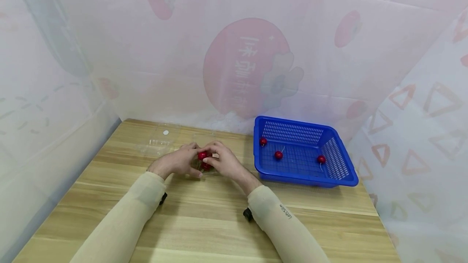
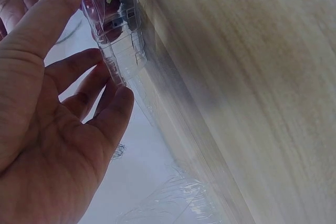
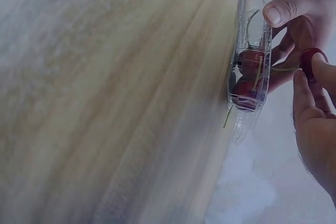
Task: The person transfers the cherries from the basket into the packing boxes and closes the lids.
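Note:
A clear plastic box (image 3: 250,85) stands on the table with red cherries (image 3: 251,62) inside, their green stems showing. My left hand (image 1: 178,161) holds the box at its left end, thumb on the near side and fingers toward the far side. Just over the box, my right hand (image 1: 228,163) pinches a single red cherry (image 3: 311,62) by thumb and fingertips, its stem pointing toward the box. In the head view the hands hide most of the box. The left wrist view shows the box wall (image 2: 123,56) against the left hand's fingers.
A blue plastic basket (image 1: 303,179) stands to the right, with a cherry (image 1: 278,155) in its middle and others near its sides. Clear plastic with a white round sticker (image 1: 165,132) lies behind the left hand. A printed curtain (image 1: 183,72) hangs behind the wooden table (image 1: 197,222).

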A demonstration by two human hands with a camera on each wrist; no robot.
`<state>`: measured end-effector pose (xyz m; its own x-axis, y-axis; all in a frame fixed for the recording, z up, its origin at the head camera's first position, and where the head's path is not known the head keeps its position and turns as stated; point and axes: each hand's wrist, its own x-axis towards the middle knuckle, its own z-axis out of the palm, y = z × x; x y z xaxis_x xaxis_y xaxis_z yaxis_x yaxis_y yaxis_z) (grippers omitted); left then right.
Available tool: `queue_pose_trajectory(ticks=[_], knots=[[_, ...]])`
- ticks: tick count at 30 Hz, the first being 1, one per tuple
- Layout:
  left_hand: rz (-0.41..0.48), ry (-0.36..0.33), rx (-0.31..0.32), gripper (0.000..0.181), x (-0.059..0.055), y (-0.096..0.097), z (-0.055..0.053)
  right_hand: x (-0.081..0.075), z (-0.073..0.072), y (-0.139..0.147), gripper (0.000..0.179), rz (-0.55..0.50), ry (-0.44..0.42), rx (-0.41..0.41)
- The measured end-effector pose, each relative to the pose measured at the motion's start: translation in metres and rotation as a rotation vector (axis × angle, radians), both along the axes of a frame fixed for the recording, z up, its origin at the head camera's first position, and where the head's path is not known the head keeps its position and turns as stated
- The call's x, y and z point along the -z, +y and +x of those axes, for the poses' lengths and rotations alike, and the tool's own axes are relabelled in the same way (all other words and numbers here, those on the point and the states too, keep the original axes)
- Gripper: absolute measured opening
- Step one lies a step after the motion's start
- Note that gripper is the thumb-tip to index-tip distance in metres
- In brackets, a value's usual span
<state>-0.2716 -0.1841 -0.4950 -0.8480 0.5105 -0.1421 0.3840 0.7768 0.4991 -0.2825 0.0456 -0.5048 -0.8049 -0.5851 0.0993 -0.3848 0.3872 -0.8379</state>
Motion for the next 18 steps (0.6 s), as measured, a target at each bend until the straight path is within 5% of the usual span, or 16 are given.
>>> queue_pose_trajectory(ticks=[10, 18], knots=[[0.02, 0.005, 0.023, 0.081, 0.0, 0.0, -0.001, -0.002, 0.007, -0.005, 0.029, 0.123, 0.059, 0.002], [0.015, -0.006, 0.005, 0.087, 0.002, -0.001, -0.001, -0.01, 0.013, -0.002, 0.034, 0.194, 0.072, 0.076]])
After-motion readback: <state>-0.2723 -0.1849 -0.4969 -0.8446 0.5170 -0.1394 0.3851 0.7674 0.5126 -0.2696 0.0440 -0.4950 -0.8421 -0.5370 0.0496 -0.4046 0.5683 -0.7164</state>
